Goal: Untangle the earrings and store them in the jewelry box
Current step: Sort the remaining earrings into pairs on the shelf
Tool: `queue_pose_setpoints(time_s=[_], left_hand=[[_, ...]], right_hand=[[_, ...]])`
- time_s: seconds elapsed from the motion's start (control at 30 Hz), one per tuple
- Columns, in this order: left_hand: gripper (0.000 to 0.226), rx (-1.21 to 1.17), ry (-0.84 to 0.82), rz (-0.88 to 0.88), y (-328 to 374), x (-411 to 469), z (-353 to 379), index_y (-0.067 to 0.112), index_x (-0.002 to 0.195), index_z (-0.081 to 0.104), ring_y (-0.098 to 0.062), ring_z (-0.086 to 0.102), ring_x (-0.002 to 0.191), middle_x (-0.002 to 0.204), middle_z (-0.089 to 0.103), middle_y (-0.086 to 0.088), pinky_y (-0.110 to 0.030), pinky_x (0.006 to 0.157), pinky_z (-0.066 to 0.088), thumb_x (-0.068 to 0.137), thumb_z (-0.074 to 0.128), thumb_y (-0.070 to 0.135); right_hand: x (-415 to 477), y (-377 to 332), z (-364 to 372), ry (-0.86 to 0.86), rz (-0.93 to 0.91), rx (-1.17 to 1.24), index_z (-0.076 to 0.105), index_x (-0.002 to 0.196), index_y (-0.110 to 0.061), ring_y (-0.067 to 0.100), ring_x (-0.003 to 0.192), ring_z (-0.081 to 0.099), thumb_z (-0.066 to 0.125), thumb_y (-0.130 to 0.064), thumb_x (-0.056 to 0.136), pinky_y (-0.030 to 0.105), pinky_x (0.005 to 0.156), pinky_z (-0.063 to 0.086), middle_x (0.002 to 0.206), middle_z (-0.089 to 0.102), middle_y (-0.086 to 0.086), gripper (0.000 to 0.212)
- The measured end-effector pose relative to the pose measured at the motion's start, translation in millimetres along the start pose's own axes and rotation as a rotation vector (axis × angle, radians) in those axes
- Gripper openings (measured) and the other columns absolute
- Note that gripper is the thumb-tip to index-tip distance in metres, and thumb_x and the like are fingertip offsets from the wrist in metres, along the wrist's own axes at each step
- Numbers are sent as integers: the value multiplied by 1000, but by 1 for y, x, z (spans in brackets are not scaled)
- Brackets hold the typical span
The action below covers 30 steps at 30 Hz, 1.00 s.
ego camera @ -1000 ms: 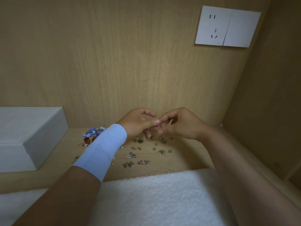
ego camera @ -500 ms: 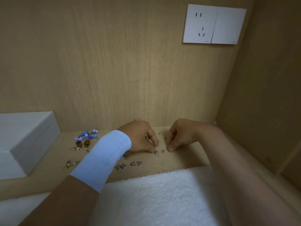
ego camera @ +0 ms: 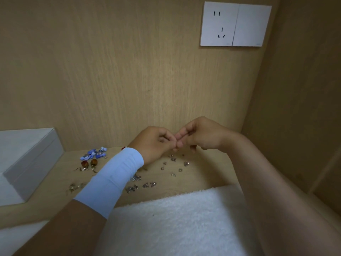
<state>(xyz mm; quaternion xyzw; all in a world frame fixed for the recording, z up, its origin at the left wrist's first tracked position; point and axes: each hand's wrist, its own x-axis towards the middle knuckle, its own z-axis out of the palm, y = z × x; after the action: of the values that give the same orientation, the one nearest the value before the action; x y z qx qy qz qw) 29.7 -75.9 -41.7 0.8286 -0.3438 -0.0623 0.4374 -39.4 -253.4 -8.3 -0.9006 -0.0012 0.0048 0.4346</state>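
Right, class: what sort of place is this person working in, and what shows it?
Probably a built-in wooden nook at home: wood panels behind and to the side, a wall socket, a white towel and a shelf of loose earrings.

Left forearm [ego camera: 55, 228]: we logged it coming in from the lower left, angled up and to the right, with a pale blue band [ego camera: 110, 182] round the wrist.
Left hand [ego camera: 154, 143]: back up, raised, fingers curled inward, tips turned to the right.
Right forearm [ego camera: 267, 182]: we logged it bare, coming in from the lower right.
Right hand [ego camera: 201, 133]: raised, a little higher than the left, fingers curled, thumb and forefinger pointing left.
Contact: we noted both sets of fingertips meeting, pinching a tiny earring [ego camera: 175, 149], barely visible beneath them.
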Motion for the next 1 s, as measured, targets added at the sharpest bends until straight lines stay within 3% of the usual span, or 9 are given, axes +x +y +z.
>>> queue_pose_setpoints(time_s=[0.13,0.33,0.47,0.53,0.67,0.8,1.0], left_hand=[[7,-168,-13,-59,1,-2,-2,19,86,71,-10,60,65,80,77,5,-27,64,49,90,67,17],[11,-209,-62,-72,-3,-1,1,20,101,65,-17,69,80,85,77,4,-41,93,53,91,66,15],[14,260,-111,13,-1,-5,6,37,92,73,-2,62,86,83,70,20,-29,93,48,84,70,26],[12,416,-171,92,2,-7,9,42,91,75,0,54,91,86,65,24,-28,98,39,83,71,34],[15,606,-287,166,-1,-7,14,44,98,74,-3,43,105,100,68,20,-35,110,23,86,67,45],[12,600,-278,192,-2,-5,14,42,92,76,-2,45,105,100,69,19,-34,110,22,84,68,46],[7,306,-133,34,-4,-3,-20,41,83,76,-4,62,81,88,69,20,-25,82,49,81,75,35]], right_hand=[[-1,4,1,42,-3,38,80,93,-19,7,54,53,81,-17,82,14,43,35,69,71,-10,11],[-1,8,-3,70,51,-45,80,85,-14,4,51,53,79,-19,83,15,47,41,70,71,-7,5],[3,24,-2,78,173,-379,78,76,-18,9,61,60,77,-20,79,25,60,52,77,75,-1,4],[4,30,0,35,207,-425,77,75,-25,8,72,64,81,-22,77,26,70,54,82,75,-4,5],[5,31,2,-47,211,-381,76,74,-29,3,68,62,83,-19,77,17,61,48,74,70,-10,13],[4,29,3,-99,213,-347,76,78,-26,-3,49,54,81,-13,78,14,50,44,68,66,-8,14],[11,19,8,130,68,-354,71,78,-29,9,81,65,69,-12,85,22,75,52,79,67,-12,19]])
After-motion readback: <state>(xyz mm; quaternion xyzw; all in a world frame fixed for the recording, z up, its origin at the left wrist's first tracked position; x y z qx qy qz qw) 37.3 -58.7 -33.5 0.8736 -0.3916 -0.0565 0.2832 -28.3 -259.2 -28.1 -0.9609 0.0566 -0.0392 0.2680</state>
